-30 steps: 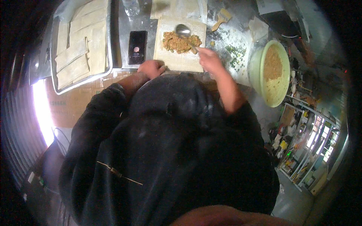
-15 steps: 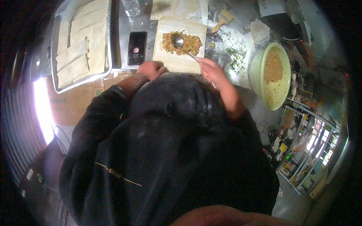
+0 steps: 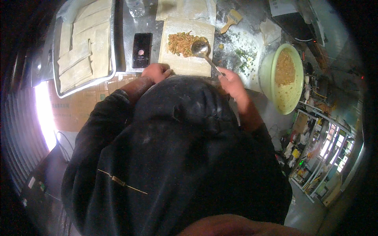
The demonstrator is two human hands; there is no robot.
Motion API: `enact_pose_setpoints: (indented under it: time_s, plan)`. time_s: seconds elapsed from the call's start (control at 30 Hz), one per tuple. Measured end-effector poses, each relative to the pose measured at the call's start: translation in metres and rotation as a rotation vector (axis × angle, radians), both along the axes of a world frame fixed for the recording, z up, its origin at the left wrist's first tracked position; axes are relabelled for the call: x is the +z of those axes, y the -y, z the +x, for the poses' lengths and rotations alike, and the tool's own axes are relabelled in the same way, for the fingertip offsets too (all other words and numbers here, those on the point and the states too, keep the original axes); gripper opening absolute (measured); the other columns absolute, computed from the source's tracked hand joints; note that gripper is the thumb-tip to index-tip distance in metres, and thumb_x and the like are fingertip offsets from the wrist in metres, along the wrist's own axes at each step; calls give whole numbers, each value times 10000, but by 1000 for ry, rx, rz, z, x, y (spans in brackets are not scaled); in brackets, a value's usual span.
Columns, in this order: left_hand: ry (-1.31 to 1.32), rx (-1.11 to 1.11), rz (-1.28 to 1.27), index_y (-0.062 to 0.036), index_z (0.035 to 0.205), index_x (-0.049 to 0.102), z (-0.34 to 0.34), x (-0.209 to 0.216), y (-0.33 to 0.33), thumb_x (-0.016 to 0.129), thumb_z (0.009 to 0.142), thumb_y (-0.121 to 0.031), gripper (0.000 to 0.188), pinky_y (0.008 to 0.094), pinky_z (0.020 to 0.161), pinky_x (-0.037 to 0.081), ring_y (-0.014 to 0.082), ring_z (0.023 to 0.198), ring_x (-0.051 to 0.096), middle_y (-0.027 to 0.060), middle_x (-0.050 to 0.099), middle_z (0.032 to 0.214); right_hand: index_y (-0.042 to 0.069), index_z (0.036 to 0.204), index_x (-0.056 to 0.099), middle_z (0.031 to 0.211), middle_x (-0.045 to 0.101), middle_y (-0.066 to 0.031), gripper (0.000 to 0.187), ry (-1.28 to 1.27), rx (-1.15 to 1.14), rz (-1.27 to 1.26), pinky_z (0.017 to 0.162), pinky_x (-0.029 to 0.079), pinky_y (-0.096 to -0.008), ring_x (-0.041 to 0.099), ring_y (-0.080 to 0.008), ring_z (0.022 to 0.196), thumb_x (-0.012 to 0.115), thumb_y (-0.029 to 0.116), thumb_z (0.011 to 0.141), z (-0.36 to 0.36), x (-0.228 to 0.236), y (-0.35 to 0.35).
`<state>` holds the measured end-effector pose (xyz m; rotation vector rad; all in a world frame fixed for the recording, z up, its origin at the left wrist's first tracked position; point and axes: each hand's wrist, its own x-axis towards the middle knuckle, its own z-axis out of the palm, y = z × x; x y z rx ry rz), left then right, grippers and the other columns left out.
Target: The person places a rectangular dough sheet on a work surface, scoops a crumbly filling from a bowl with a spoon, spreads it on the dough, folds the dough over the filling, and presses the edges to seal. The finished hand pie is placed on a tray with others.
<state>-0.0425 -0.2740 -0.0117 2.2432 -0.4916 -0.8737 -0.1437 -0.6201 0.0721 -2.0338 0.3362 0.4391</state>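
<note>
My right hand (image 3: 231, 82) is closed around the handle of a metal spoon (image 3: 201, 48). The spoon's bowl lies at the right end of a patch of orange-brown chopped filling (image 3: 182, 44) with green bits. That filling is spread on a pale, floured dough sheet (image 3: 185, 67) at the table's near edge. By the sheet's lower left corner rests my left hand (image 3: 155, 73), its fingers curled into a loose fist with nothing seen in them. A large pale green bowl (image 3: 293, 98) with more filling stands to the right.
At the left is a metal tray (image 3: 114, 59) of stacked dough sheets. A phone (image 3: 142, 51) lies beside the working sheet, with a clear plastic bottle (image 3: 136, 8) beyond. More dough sheets (image 3: 185, 10), a flat brush (image 3: 231, 21), scattered flour and chopped greens (image 3: 247, 59) lie farther off.
The spoon has moved right across the filling, from its middle to its right end. My right hand has shifted right and slightly nearer; my left hand stays almost in place.
</note>
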Motion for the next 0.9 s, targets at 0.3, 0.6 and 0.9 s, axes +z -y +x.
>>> enact_pose_setpoints:
  time_s: [0.3,0.6,0.9]
  plan:
    - [-30,-25,26,-144,1054,725,3,-7,2,552,938,-445,366,454,852,523,357,971,685,186,719,982,194,1431,565,759,624,-154,452,-123,369,-466,707,503,-371,631,-259,698,599,220,981,-17,22,7]
    - [-19,-18,13,-131,1046,726,0,-1,2,551,939,-434,366,452,869,523,367,989,679,187,716,1004,298,1464,520,778,659,-155,526,25,536,-636,689,523,-430,641,-370,692,586,210,950,4,-3,-7]
    - [-76,-16,5,-134,1051,728,2,4,3,559,932,-450,378,437,880,522,360,998,678,177,720,1023,108,1430,564,714,596,-32,441,-210,-65,141,490,433,-290,505,-119,512,558,183,996,40,3,-30]
